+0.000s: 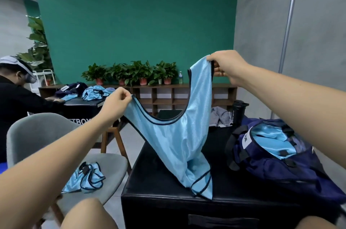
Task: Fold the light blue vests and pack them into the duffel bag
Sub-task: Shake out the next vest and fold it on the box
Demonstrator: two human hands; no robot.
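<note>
A light blue vest (179, 135) with dark trim hangs in the air over the black box table (161, 187), its lower hem resting on the top. My left hand (117, 102) pinches its left shoulder strap. Higher up, my right hand (226, 68) grips the right strap. The navy duffel bag (277, 169) lies open on the table's right side with light blue fabric (271, 139) inside. Another crumpled light blue vest (86, 178) lies on the grey chair seat at lower left.
The grey chair (37, 135) stands left of the table. A grey cloth (221, 118) and a black bottle (237, 112) sit at the table's far side. A person in black (16, 101) works at another table with vests (95, 93). Potted plants (131, 73) top a wooden shelf.
</note>
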